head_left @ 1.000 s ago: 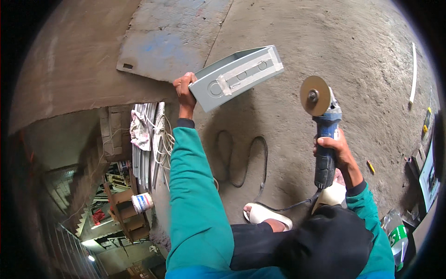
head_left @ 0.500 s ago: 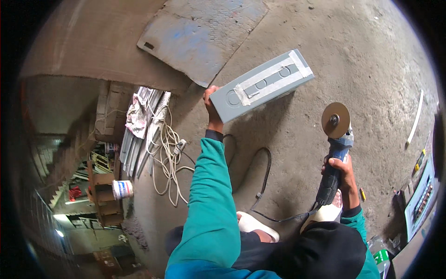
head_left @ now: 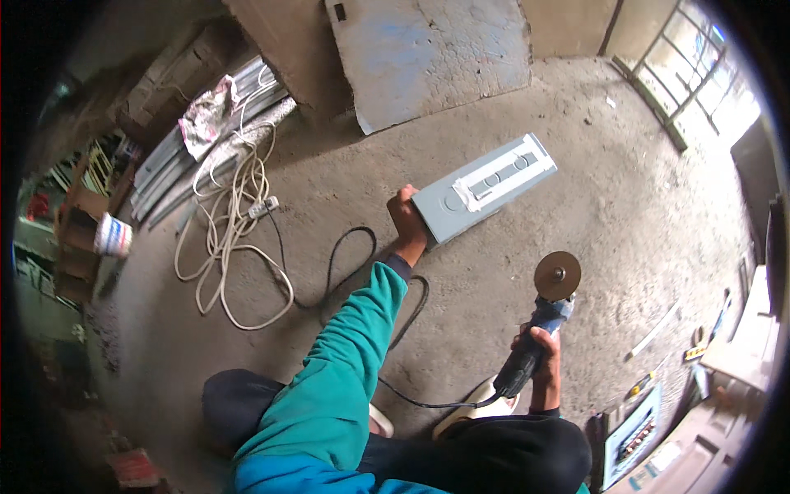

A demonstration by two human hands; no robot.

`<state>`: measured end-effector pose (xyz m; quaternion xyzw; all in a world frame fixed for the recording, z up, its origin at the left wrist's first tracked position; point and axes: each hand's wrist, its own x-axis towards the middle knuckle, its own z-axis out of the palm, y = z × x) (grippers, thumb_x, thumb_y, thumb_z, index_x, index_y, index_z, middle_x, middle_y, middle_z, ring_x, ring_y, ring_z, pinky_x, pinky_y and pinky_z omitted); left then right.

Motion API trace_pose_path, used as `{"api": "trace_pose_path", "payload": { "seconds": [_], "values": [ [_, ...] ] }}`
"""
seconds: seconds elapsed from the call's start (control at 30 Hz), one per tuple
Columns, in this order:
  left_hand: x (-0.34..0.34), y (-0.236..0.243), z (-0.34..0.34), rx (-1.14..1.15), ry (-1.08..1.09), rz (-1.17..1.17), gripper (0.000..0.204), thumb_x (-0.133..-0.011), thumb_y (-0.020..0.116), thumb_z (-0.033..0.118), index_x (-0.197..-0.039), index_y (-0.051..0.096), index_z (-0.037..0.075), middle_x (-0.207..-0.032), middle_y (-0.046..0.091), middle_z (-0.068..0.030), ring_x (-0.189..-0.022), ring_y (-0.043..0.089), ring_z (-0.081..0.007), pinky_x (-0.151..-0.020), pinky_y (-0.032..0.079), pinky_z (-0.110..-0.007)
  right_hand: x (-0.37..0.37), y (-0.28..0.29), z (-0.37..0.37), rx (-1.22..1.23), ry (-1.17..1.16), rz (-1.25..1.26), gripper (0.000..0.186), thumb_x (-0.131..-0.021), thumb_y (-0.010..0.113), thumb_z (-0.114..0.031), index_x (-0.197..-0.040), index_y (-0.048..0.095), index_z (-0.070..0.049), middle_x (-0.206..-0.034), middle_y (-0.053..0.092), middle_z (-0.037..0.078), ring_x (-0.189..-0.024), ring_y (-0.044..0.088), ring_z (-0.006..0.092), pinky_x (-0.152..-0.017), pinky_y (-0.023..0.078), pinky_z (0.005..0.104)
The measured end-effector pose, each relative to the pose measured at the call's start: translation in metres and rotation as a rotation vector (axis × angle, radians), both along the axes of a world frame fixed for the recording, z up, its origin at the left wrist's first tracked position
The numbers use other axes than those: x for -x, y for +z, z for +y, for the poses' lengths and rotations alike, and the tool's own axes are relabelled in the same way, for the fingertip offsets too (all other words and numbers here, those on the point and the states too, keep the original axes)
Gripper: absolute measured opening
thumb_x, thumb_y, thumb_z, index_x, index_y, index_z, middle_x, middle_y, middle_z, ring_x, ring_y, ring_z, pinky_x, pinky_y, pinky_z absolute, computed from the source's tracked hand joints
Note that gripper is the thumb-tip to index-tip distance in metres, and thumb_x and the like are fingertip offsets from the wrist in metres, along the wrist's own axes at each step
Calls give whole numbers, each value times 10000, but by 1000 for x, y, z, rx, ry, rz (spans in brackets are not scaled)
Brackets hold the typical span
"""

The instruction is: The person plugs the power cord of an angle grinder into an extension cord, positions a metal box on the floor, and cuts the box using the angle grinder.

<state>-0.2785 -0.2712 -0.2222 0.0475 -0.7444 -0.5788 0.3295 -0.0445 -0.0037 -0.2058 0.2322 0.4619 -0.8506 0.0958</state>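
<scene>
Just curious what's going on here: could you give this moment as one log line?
left hand: holds grey metal box | right hand: grips angle grinder, disc up | black cord on concrete floor

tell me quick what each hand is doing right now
left hand: closed on the end of the grey metal box
right hand: closed around the angle grinder

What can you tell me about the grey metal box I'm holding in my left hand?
The grey metal box is long, flat and rectangular, apparently painted sheet metal. Its face carries a paler raised panel with round marks and a dark slot, plus one circular mark near the held end. The left hand grips its near end, holding it tilted above the concrete floor; nothing else touches it.
</scene>
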Motion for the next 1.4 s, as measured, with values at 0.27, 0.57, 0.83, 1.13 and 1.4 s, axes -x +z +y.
{"api": "trace_pose_path", "payload": {
  "seconds": [0.27,0.57,0.83,1.13,1.4],
  "values": [
    [-2,-8,40,-119,91,-178,417,-917,369,271,-691,496,-54,-674,583,-262,-604,530,-420,-595,398,-485,11,24,-13,-38,-22,36,439,-704,716,-229,-1004,469,-26,-767,565,87,-609,605,213,-573,536,357],
    [-2,4,36,-305,-78,-386,724,-978,231,554,-666,480,-51,-632,538,-254,-573,509,-376,-584,375,-500,24,53,-18,-121,-1,-9,375,-744,683,-231,-991,489,-27,-781,578,85,-623,610,211,-586,536,350],
    [-31,35,40,-344,-250,-226,681,-980,257,556,-908,556,-51,-799,582,-161,-754,529,-208,-689,428,-375,55,86,-15,-189,60,-18,398,-736,680,-255,-1003,494,-26,-778,579,83,-621,618,209,-559,530,341],
    [-48,62,16,-294,-466,-383,508,-905,585,424,-1101,533,-42,-1055,573,-158,-999,531,-225,-878,416,-356,88,139,-10,-206,216,-196,358,-730,703,-252,-921,537,1,-719,598,101,-593,627,204,-550,533,326],
    [-39,99,-4,110,-423,-748,606,-834,688,418,-1173,557,-66,-1178,583,-208,-1112,539,-296,-954,405,-397,90,185,-10,-96,237,-340,263,-746,696,-162,-881,543,4,-690,602,99,-571,628,202,-530,523,320]
  ]
}}
